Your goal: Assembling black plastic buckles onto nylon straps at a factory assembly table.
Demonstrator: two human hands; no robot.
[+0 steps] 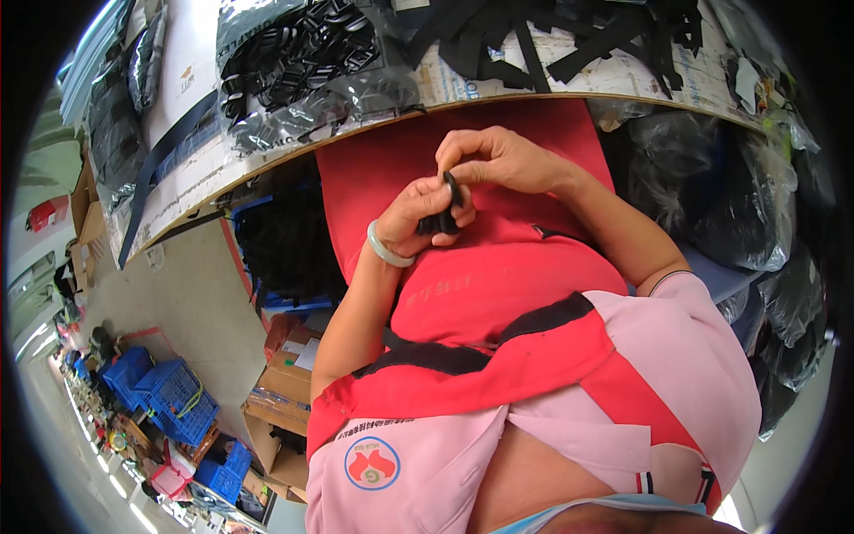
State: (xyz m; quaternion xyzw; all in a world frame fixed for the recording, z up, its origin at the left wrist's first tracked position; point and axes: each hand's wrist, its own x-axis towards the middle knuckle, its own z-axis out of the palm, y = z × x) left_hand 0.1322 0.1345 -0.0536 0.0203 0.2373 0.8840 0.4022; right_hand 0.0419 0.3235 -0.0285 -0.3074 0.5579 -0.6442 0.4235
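Over my lap, both hands are close together on a short black webbing strap (452,198), which looks folded or looped. My left hand (418,210), with a pale bangle at its wrist, has its fingers curled around the strap's lower part. Thumb and forefinger of my right hand (503,160) pinch at the strap's upper end. The fingers partly cover the strap, so I cannot make out whether a buckle is on it. A red apron (498,280) lies beneath my hands.
Beyond my hands runs the worktable's edge (569,94). On it lie a clear bag of black plastic buckles (298,62) and several black webbing strips (534,44). Plastic-wrapped bundles (738,196) stand at the right. Cardboard boxes (280,392) and blue crates (178,400) are at the left.
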